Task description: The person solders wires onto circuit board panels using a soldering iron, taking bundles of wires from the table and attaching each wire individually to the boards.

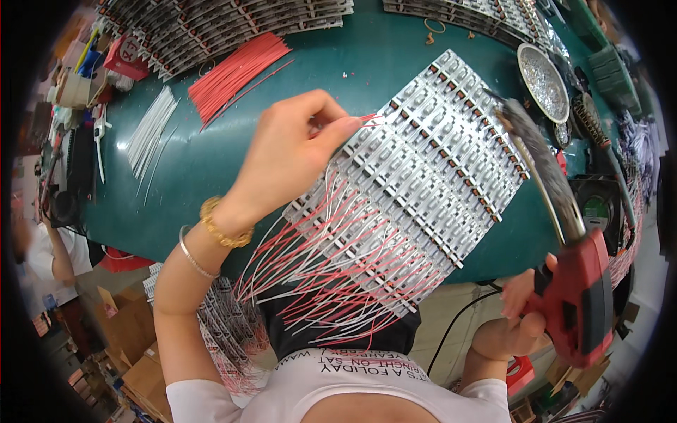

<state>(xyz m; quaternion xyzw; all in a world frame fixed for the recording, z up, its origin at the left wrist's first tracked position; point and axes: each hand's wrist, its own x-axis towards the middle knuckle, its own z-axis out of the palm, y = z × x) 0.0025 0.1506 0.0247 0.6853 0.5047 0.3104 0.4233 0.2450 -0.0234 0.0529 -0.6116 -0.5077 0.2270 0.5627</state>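
Note:
My left hand (293,151) pinches a short red wire (369,118) at the upper left edge of a large panel of white strip boards (423,176) that lies tilted on the green table (211,162). Many red and white wires (324,261) hang off the panel's near edge toward me. My right hand (525,317) grips the red handle of a soldering iron (571,282), whose long grey barrel reaches up over the panel's right part, its tip (497,99) above the boards.
Loose red wires (236,74) and white wires (151,130) lie on the table's left. More board panels (226,28) are stacked at the back. A round metal dish (543,81) and a spring iron stand (589,120) sit at the right. Cardboard boxes (134,338) stand on the floor.

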